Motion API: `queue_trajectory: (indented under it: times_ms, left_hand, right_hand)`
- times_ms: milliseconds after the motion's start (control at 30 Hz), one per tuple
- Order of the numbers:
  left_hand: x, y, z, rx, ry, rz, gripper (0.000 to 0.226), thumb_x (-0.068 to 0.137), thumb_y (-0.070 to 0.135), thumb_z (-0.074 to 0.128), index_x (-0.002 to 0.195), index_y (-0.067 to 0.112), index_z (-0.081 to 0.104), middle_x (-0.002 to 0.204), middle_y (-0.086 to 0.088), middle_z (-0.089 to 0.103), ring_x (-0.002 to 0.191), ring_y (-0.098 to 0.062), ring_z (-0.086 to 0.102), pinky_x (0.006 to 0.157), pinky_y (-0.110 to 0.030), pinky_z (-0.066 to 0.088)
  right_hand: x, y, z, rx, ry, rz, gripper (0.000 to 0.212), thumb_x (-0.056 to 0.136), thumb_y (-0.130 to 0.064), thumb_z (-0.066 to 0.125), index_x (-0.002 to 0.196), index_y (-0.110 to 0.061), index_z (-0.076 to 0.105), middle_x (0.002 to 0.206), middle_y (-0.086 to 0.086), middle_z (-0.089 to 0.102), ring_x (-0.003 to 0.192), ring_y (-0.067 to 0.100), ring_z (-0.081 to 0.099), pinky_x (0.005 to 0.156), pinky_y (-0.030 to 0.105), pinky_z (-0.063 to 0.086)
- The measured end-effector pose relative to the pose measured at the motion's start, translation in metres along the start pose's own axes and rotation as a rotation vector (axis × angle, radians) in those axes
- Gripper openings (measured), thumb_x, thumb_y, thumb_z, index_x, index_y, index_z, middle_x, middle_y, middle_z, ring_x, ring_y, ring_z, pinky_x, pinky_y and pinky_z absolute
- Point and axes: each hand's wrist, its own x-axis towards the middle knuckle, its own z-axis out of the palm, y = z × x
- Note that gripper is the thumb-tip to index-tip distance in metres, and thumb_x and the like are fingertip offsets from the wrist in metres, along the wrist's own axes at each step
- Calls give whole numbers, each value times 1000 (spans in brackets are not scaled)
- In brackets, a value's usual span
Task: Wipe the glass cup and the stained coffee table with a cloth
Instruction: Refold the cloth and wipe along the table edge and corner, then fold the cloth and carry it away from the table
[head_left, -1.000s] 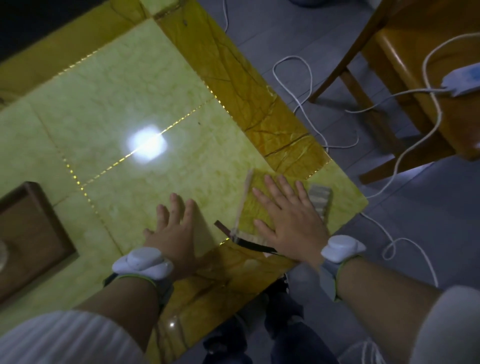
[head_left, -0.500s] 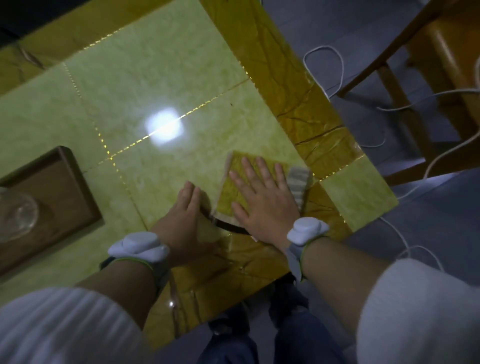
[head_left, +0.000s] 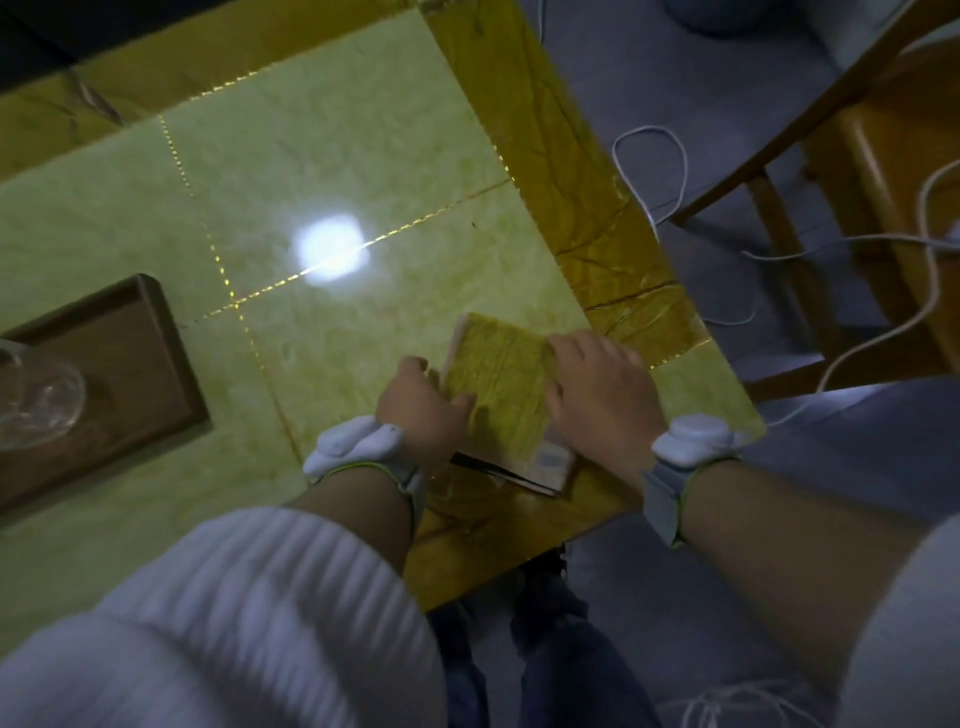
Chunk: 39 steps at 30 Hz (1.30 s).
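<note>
Both hands hold a folded yellow cloth (head_left: 498, 384) near the table's (head_left: 363, 156) right corner: left hand (head_left: 423, 410) grips its left edge, right hand (head_left: 597, 395) presses flat, fingers spread. The glass cup (head_left: 36, 400) sits on a wooden tray (head_left: 130, 353) at far left.

Glossy yellow-green coffee table (head_left: 363, 130), folded cloth (head_left: 498, 384) near its corner, wooden tray (head_left: 130, 364) at left.

Dim, motion-blurred, white glare on coffee table (head_left: 363, 156), warped edges
</note>
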Motion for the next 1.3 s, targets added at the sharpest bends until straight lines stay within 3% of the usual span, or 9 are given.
queue_trajectory:
  times_ms: [133, 233, 467, 533, 667, 800, 1000, 1133, 1300]
  left_hand:
    - [7, 4, 9, 93, 17, -11, 21, 81, 31, 62, 92, 14, 66, 82, -5, 65, 80, -31, 66, 62, -27, 43]
    - [5, 6, 6, 117, -17, 18, 22, 80, 25, 56, 60, 15, 52, 58, -1, 52, 53, -21, 52, 44, -24, 30]
    - [-32, 9, -32, -40, -98, 67, 20, 84, 24, 58, 67, 14, 52, 62, -3, 50, 60, -26, 52, 50, -29, 35]
    - [-51, 12, -52, -68, -83, 107, 8, 84, 19, 57, 82, 12, 58, 71, -5, 56, 70, -30, 56, 58, -32, 43]
    - [-99, 24, -110, -122, -29, 69, 20, 81, 13, 58, 100, 14, 65, 93, -13, 68, 86, -33, 64, 73, -37, 53]
    - [-155, 31, -165, -234, 62, -6, 18, 80, 11, 58, 94, 11, 69, 94, -16, 70, 91, -35, 65, 80, -41, 55]
    - [-236, 29, -240, -404, 151, -27, 17, 77, 17, 59, 81, 2, 65, 72, -16, 61, 68, -29, 58, 67, -42, 53]
    - [-277, 9, -286, -545, 225, -38, 26, 65, 25, 54, 75, 3, 62, 70, -11, 54, 66, -25, 50, 61, -42, 49]
    - [-291, -33, -325, -771, 236, -47, 21, 83, 32, 60, 74, 13, 64, 79, -5, 56, 79, -26, 54, 68, -33, 45]
  right_hand:
    - [7, 1, -6, -13, -38, 92, 37, 94, -32, 51, 128, -17, 52, 123, 9, 51, 114, 31, 48, 92, 43, 38]
    - [11, -1, -10, 52, -59, 151, 31, 96, -29, 49, 125, -19, 55, 125, 11, 49, 117, 34, 45, 94, 43, 39]
    - [3, -7, -49, 126, -98, 147, 32, 99, -28, 51, 129, -18, 55, 128, 14, 50, 116, 37, 48, 90, 45, 44]
    - [-4, -10, -71, 126, -94, 145, 32, 101, -32, 49, 126, -14, 58, 125, 16, 51, 112, 39, 51, 88, 46, 46]
    - [-22, -28, -127, 74, -112, 74, 32, 103, -40, 45, 116, -16, 59, 114, 14, 58, 99, 37, 55, 73, 41, 46]
    - [-46, -61, -183, 152, -69, 10, 29, 105, -38, 41, 117, -17, 56, 101, 11, 64, 81, 34, 57, 62, 41, 48]
    - [-78, -119, -257, 150, -59, -61, 24, 106, -34, 32, 117, -20, 48, 98, 13, 60, 75, 33, 53, 58, 36, 38]
    - [-100, -163, -297, 245, -41, -112, 24, 106, -34, 31, 117, -20, 48, 94, 11, 61, 74, 31, 51, 56, 33, 34]
    - [-110, -221, -328, 550, -35, -171, 25, 102, -32, 46, 122, -20, 56, 111, 8, 62, 96, 27, 59, 77, 39, 52]
